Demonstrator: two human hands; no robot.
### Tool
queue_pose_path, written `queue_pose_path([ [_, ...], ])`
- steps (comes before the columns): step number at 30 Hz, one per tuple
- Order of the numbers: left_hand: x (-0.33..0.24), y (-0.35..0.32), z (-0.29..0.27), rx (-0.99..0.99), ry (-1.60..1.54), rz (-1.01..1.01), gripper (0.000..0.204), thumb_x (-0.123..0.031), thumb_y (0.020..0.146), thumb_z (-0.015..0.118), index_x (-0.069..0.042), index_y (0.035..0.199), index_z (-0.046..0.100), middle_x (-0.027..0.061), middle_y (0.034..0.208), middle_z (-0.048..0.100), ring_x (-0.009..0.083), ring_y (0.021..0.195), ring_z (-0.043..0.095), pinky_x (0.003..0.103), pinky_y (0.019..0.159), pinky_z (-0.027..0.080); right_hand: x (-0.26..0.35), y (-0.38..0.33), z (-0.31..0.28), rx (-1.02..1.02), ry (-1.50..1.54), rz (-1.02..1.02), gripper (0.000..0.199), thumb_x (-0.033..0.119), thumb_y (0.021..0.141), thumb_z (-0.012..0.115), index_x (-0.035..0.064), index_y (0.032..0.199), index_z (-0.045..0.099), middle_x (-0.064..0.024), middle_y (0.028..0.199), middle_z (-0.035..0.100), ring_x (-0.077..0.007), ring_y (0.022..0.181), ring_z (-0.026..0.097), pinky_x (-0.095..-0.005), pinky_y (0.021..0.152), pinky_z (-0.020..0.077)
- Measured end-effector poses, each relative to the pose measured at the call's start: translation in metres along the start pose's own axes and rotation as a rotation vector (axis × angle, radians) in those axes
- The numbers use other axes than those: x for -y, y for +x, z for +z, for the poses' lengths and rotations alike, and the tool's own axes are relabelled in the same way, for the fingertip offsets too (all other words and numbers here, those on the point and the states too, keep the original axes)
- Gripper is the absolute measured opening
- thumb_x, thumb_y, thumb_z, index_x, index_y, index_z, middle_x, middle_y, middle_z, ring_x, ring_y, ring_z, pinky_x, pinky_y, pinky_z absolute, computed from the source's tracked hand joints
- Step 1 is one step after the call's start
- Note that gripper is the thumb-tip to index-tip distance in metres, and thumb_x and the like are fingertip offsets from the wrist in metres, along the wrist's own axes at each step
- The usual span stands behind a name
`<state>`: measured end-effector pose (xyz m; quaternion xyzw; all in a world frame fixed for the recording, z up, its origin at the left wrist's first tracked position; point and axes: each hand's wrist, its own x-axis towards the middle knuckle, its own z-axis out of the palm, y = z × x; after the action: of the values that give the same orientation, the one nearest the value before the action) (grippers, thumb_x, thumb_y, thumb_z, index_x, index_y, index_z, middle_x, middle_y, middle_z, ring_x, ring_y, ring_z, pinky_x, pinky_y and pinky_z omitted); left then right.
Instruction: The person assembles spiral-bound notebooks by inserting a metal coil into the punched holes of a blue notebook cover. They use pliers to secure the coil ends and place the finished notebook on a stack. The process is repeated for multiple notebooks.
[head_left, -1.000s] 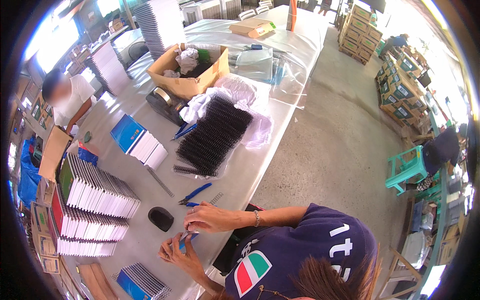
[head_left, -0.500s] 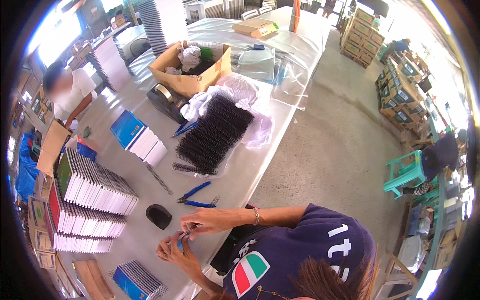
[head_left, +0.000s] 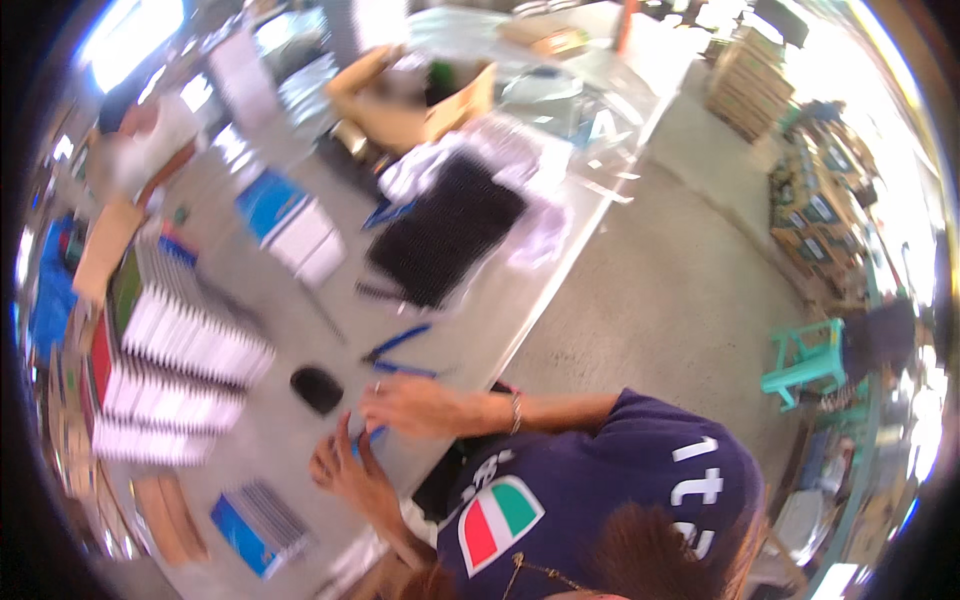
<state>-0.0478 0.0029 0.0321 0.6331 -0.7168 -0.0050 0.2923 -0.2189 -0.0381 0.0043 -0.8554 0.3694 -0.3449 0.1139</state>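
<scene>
My left hand [head_left: 350, 472] is closed around a small blue thing [head_left: 376, 435] that shows only in part between my hands; its kind is hidden. Beside it my right hand [head_left: 425, 406], with a bracelet at the wrist, curls its fingers toward the same spot, and what they pinch is covered and blurred. Just beyond the right hand lie blue-handled pliers [head_left: 400, 345], their handles spread. A dark, rounded block [head_left: 317, 389] rests on the table left of my hands. Nearer the bottom edge lies a stack of blue-covered spiral notebooks [head_left: 262, 528].
Tall stacks of spiral notebooks [head_left: 190, 345] stand at the left. Black binding coils [head_left: 447, 232] lie heaped beside white plastic, behind it an open carton [head_left: 440, 110]. Farther left are blue-covered books [head_left: 292, 228] and another person [head_left: 150, 140]. A green stool [head_left: 808, 358] stands on the floor at right.
The view has shifted and blurred. My hands have drawn slightly apart, and my left index finger is raised. The blue thing now shows between them near the right hand.
</scene>
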Motion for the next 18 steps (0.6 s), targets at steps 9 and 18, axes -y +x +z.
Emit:
queue_pose_path([
  [9, 0.007, -0.009, -0.006, -0.252, -0.255, -0.205, 0.059, -0.016, 0.071, 0.087, -0.013, 0.123, 0.059, 0.017, 0.126, 0.043, 0.033, 0.117, 0.043, 0.045, 0.099, 0.036, 0.032, 0.015, -0.029, 0.034, 0.098, 0.152, 0.015, 0.017, 0.092, 0.063, 0.0057, 0.103, 0.061, -0.0092, 0.098, 0.06, -0.0315, 0.092, 0.059, -0.0417, 0.082, 0.0462],
  [18, 0.052, -0.029, 0.007, -0.211, -0.276, -0.15, 0.056, -0.016, 0.071, 0.087, 0.0, 0.111, 0.052, 0.0183, 0.109, 0.051, 0.0352, 0.108, 0.049, 0.043, 0.097, 0.038, -0.01, 0.064, -0.024, 0.329, 0.408, -0.054, 0.023, 0.012, 0.085, 0.07, 0.0035, 0.105, 0.062, -0.0176, 0.124, 0.057, -0.0332, 0.126, 0.048, -0.0423, 0.106, 0.0361],
])
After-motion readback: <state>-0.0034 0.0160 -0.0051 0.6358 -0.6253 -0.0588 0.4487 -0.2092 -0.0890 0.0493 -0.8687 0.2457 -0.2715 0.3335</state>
